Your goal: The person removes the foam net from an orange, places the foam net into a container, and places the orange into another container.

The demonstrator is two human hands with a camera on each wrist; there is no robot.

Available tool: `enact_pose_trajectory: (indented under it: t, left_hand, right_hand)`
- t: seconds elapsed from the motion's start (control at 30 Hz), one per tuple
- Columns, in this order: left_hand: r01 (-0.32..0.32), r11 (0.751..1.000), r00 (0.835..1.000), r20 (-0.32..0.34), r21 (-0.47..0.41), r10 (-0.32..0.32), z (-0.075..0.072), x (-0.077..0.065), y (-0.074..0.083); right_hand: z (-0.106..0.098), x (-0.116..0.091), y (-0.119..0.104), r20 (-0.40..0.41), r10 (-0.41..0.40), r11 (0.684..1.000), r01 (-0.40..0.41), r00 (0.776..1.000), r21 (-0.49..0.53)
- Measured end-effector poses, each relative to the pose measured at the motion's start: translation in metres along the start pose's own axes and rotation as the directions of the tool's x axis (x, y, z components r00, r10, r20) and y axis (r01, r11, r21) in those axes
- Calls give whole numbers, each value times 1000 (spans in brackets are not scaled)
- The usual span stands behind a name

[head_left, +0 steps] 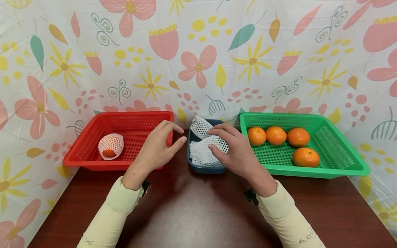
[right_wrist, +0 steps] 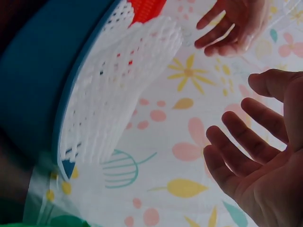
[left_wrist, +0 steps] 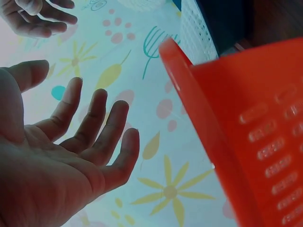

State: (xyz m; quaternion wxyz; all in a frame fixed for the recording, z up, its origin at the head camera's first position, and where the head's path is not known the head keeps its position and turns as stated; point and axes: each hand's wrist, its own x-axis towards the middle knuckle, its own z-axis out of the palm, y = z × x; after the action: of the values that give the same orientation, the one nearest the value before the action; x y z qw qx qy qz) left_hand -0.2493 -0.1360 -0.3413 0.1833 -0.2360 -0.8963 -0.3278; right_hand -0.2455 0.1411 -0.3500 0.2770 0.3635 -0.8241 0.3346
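My left hand [head_left: 159, 146] hovers by the inner right side of the red basket [head_left: 133, 163], its fingers loosely bent around nothing. Over the right part of the blue container [head_left: 206, 170] hangs my right hand [head_left: 232, 148], also holding nothing. White foam fruit nets [head_left: 204, 151] fill that container, and one sticks up past its back rim. In the left wrist view the left palm [left_wrist: 61, 175] shows bare; the right palm [right_wrist: 270, 184] does too in the right wrist view. A netted orange fruit [head_left: 111, 147] lies in the red basket.
To the right stands a green basket [head_left: 344, 168] with several bare orange fruits [head_left: 306, 157] in it. All three containers sit on a dark brown table [head_left: 198, 213], close against a flower-printed cloth [head_left: 198, 41] at the back.
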Motion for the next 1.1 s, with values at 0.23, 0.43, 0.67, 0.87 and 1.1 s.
enact_pose_trajectory:
  t: [0.23, 0.43, 0.67, 0.87, 1.1]
  left_hand:
    - [67, 997, 997, 34, 42, -68, -12, -1, -3]
    - [126, 988, 989, 61, 91, -132, -25, -2, -11]
    - [186, 976, 978, 74, 118, -195, -34, -3, -24]
    - [186, 974, 977, 79, 132, -197, -37, -6, -30]
    - [185, 971, 974, 101, 153, -202, -44, -11, -36]
  right_hand:
    - [11, 1, -3, 19, -54, 998, 54, 998, 22]
    - [14, -1, -4, 27, -59, 998, 59, 998, 20]
    - [26, 1, -10, 66, -49, 998, 48, 997, 29]
    - [40, 5, -20, 111, -49, 998, 45, 993, 39]
    - [59, 10, -31, 147, -56, 997, 47, 988, 62]
